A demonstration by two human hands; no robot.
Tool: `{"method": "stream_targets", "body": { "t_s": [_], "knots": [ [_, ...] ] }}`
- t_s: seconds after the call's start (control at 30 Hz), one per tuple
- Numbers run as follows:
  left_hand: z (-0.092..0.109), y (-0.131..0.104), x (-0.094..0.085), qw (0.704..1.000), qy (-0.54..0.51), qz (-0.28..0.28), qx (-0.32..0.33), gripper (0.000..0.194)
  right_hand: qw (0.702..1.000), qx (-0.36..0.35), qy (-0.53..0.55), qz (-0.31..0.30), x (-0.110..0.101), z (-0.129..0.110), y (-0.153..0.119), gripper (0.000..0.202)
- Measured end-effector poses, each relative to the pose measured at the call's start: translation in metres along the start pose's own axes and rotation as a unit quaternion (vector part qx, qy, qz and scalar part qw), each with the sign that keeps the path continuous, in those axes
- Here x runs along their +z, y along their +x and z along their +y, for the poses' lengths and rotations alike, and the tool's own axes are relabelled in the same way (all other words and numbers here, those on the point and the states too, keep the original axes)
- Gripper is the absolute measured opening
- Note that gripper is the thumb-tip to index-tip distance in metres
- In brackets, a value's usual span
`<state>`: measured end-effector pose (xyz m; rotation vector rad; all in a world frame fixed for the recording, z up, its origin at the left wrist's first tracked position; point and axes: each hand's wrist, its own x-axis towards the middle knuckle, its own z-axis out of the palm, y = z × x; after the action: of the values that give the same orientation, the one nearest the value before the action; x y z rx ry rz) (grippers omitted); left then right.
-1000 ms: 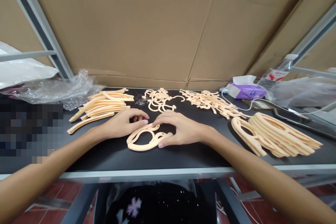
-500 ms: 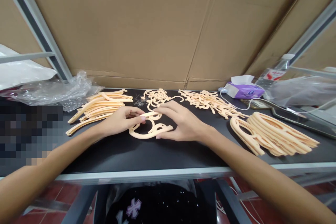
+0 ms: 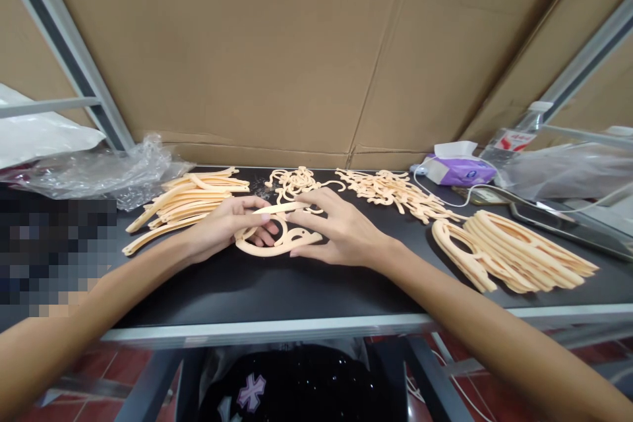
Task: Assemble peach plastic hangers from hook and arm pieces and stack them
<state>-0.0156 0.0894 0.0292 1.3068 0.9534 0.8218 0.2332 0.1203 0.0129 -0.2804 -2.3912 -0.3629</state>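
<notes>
Between my two hands is a cream-coloured curved frame (image 3: 264, 251) with a round loop and a smaller opening at its right end. It is tilted up just above the dark tabletop (image 3: 237, 293). My left hand (image 3: 222, 227) grips the loop's left side, thumb on top and fingers passing behind and through it. My right hand (image 3: 343, 227) pinches the frame's right side, with fingers on the upper strip and the thumb at the lower bar. Behind them lies a small heap of cream hooks (image 3: 297, 181), partly hidden by my right hand.
Long curved cream strips (image 3: 180, 201) are piled at left, beside crumpled clear plastic (image 3: 133, 175). Small cream pieces (image 3: 390, 191) lie at back right. Similar frames (image 3: 524, 250) are stacked at right, near a purple tissue pack (image 3: 459, 171), a white cable and a bottle (image 3: 524, 132).
The frame has shifted slightly left and up. My left fingers have moved behind and through its loop, while my right hand has kept hold with little movement.
</notes>
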Motion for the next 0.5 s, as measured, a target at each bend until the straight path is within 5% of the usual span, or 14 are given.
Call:
{"method": "stream_targets", "body": {
  "t_s": [0.23,0.5],
  "knots": [
    [0.0021,-0.0041,0.0039,0.995,-0.077,-0.025,-0.057,0.024,1.000,-0.009,-0.006,0.004,0.0003,-0.0016,0.0011,0.042],
    [0.0011,-0.0036,0.0032,0.995,-0.081,-0.024,-0.047,0.024,1.000,-0.006,-0.012,0.000,0.0024,-0.0044,0.0004,0.035]
  ]
}}
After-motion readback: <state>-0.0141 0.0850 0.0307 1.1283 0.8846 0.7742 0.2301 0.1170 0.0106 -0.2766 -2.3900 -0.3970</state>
